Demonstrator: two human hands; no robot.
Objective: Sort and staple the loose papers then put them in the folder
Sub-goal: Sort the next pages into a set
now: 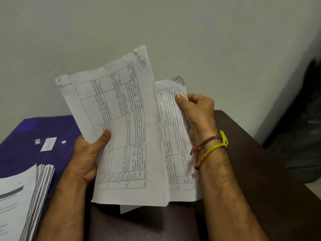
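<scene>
One pale, smooth wall [156, 23] fills the upper half of the view. Below it stands one dark brown table [260, 171] with a dull, flat top. On its left part lies one purple folder [20, 133], closed and flat, with a slight sheen, a white barcode label [48, 144], a small red sticker beside that, and a round white stud. One thick stack of papers [26, 197] rests partly on the folder's near corner, its many sheet edges fanned and uneven; the count of sheets cannot be told.

Two sets of printed papers are held up above the table, between folder and right edge. The larger front sheet [121, 127], creased and curling at the top, carries a ruled table of text and a circled handwritten mark in its top corner. The second sheet [173, 136] sits behind and to the right, overlapped by the first, with its own circled mark. More sheet edges show under both at the bottom, how many is unclear.

Two bare hands are in view. The left hand [86, 157] grasps the front sheet at its left edge, thumb pressed on the printed face, fingers hidden behind. The right hand [198, 115] pinches the second sheet near its upper right corner, thumb on the front, fingers curled behind.

Two thread bands [211, 145] circle the right wrist, one reddish brown, one yellow with red beads
</scene>
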